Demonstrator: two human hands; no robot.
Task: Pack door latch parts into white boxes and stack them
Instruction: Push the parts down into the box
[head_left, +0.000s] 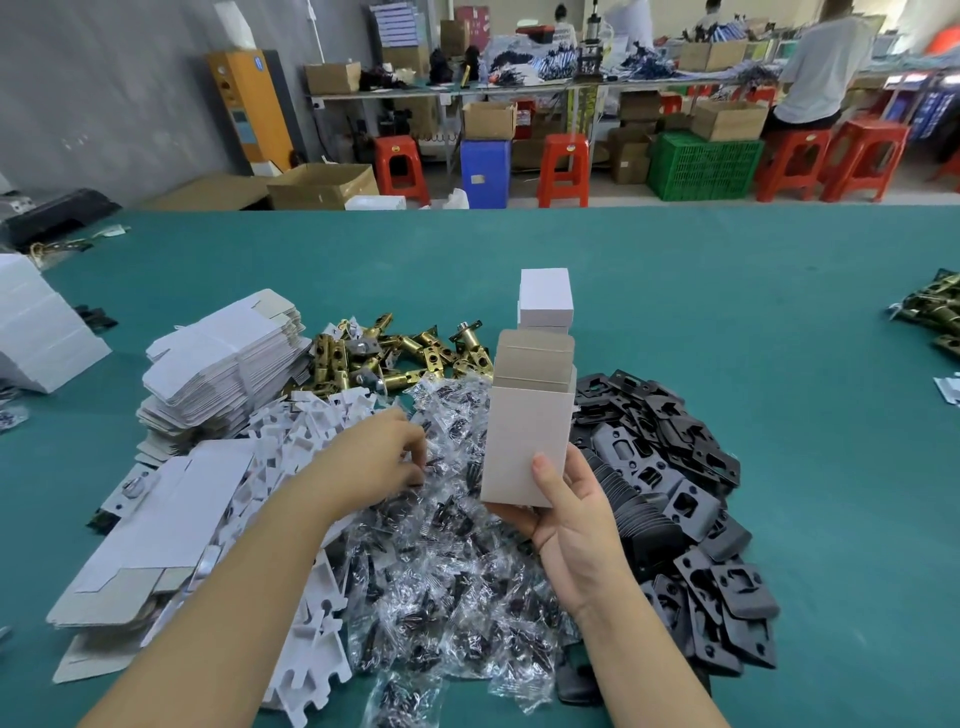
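Filling step, judged: a box is erected and open, a screw packet is being fetched for it.

The right hand (569, 512) grips the open white box (527, 431) at its lower end, thumb across the front face, fingers curled under the base. The box sits near frame centre, lifted above the pile of clear screw packets (452, 561). Its long axis runs upright, roughly 6 to 12 o'clock, tilted a touch; the open mouth points up and away toward 12, with the top flap (535, 356) standing unfolded.

The left hand (382, 457) is at about 9 o'clock of the box, fingers curled down into the packets, seemingly pinching one; cannot tell if a packet is actually caught.

Brass latch bolts (395, 353) lie at 11 o'clock of the box, black strike plates (670, 478) at 3 to 4 o'clock, white insert cards (306, 431) and flat box blanks (228, 364) at 9 to 10 o'clock. Closed boxes (545, 299) are stacked just behind at 12 o'clock, on the green table (779, 312).

Next move, judged: lift one packet clear of its neighbours and drop it through the mouth, keeping the box upright so the contents stay in. What is already inside is hidden.
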